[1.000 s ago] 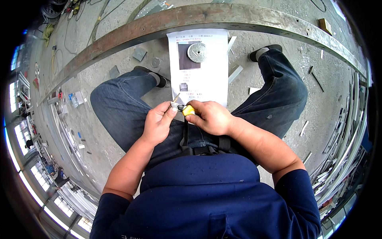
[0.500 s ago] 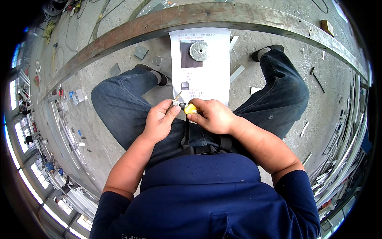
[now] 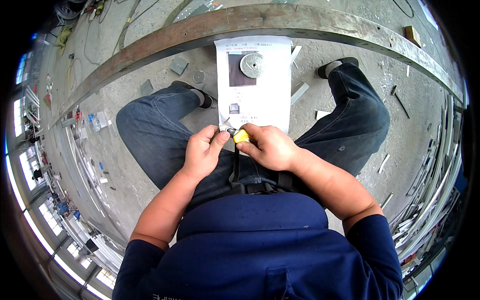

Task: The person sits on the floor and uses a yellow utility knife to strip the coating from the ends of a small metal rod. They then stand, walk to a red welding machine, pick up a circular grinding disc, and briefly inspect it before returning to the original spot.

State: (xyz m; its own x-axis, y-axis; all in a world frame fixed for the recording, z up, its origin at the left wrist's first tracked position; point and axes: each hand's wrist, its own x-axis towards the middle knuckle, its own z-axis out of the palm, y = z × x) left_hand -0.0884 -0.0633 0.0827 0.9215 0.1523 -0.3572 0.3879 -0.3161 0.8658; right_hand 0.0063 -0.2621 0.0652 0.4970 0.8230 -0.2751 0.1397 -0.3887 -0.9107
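My left hand (image 3: 202, 156) is closed, thumb and finger pinching a small metallic piece with a slim pointed end (image 3: 226, 121). Close beside it, my right hand (image 3: 272, 147) grips a small yellow tool (image 3: 241, 136). A dark part shows between the yellow body and my left fingertips; whether the two held things are joined, I cannot tell. Both hands are over my lap, at the near end of a long printed sheet (image 3: 277, 95) with a dark picture on it. A round grey metal disc with a centre hole (image 3: 252, 65) lies on that sheet.
Beyond the paper a long metal beam (image 3: 240, 21) spans the view. Metal offcuts (image 3: 178, 65) are scattered on the concrete floor. A hammer-like tool (image 3: 401, 102) lies right of my leg. Long metal profiles (image 3: 425, 200) are piled along the right.
The slim point at my left fingertips has tilted and looks paler and more silvery. Both hands stay close together, still holding their things. The view has shifted slightly.
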